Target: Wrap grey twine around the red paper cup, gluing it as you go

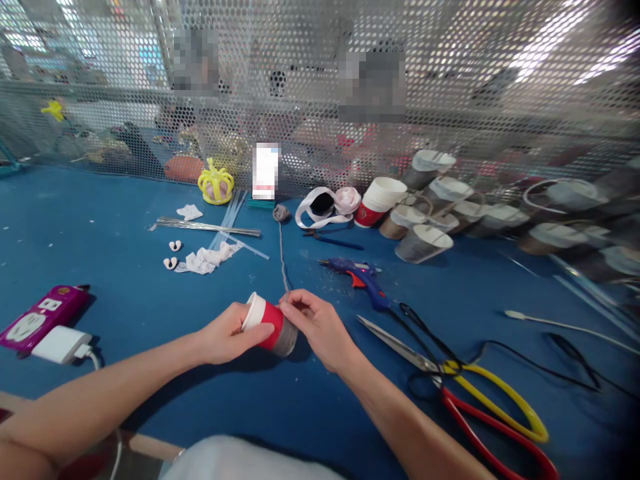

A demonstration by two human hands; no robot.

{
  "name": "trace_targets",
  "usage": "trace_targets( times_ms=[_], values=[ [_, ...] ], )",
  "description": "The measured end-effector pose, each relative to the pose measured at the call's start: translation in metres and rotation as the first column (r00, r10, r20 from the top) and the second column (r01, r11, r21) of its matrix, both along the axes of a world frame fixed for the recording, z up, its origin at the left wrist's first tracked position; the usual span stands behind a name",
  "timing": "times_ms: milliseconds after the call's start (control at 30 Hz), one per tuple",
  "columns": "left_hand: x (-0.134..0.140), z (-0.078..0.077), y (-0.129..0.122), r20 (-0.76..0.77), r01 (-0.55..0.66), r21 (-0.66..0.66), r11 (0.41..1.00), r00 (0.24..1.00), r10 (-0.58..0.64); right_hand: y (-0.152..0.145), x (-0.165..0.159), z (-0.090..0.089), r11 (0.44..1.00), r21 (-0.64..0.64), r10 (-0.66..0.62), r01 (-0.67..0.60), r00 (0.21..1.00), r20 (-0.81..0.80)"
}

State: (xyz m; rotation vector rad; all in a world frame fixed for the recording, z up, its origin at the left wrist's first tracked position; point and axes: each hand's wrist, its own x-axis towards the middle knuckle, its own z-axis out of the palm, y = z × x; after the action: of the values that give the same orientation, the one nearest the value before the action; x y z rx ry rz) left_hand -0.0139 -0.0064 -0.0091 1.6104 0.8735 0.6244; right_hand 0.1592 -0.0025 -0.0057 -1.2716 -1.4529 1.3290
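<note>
Pale clothing (240, 461) fronts a red cup (271, 325) banded with grey yarn (287, 339).

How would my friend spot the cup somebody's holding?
Over the blue table, find the left hand, near the middle. It holds a tilted red-and-white cup. Unlike the stacked cups farther back, its bottom end is wrapped in grey yarn.

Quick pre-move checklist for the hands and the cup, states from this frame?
1. Cup held by left hand: ok, gripped near its rim.
2. Yarn strand at right hand: ok, runs to the fingertips.
3. Strand free back to yarn ball: ok, nothing lies across it.
4. Scissors off right hand: ok, apart.
5. Glue gun hot: cannot tell.
6. Wound yarn tight on cup: cannot tell, partly covered.
</note>
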Motion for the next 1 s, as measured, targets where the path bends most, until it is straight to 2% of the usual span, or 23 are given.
trace_targets(
  times_ms=[167,267,467,567,667,767,867,1000],
  values=[
    [0.000,0.004,-0.001,-0.038,0.011,0.111,0.994,0.999,-0.007,0.000,0.001,0.002,0.999,-0.052,-0.013,0.011,0.999,-0.031],
    [-0.001,0.008,-0.001,-0.078,0.060,0.186,0.981,0.996,-0.046,0.002,0.001,0.001,0.995,-0.096,-0.009,0.004,0.998,-0.060],
    [-0.002,0.008,0.001,-0.106,0.153,0.252,0.956,0.986,-0.130,0.003,0.001,0.003,0.977,-0.192,0.063,-0.089,0.989,-0.136],
    [-0.001,0.007,0.002,-0.102,0.096,0.209,0.973,0.992,-0.076,0.004,0.003,0.004,0.982,-0.175,0.048,-0.068,0.992,-0.118],
    [-0.002,0.005,0.004,-0.086,0.048,0.147,0.988,0.996,-0.036,0.005,0.006,0.007,0.997,-0.060,0.051,-0.052,0.998,-0.024],
    [-0.002,0.003,0.004,-0.050,0.055,0.101,0.993,0.997,-0.050,0.003,0.007,0.012,0.990,0.035,0.138,-0.140,0.989,0.045],
    [-0.001,-0.002,0.004,0.007,0.043,-0.009,0.999,0.999,-0.043,-0.002,0.002,0.015,0.974,0.089,0.202,-0.210,0.975,0.093],
    [0.005,-0.009,0.004,0.033,-0.090,-0.112,0.990,0.995,0.095,-0.007,-0.005,0.015,0.955,0.176,0.215,-0.239,0.966,0.145]
  ],
)
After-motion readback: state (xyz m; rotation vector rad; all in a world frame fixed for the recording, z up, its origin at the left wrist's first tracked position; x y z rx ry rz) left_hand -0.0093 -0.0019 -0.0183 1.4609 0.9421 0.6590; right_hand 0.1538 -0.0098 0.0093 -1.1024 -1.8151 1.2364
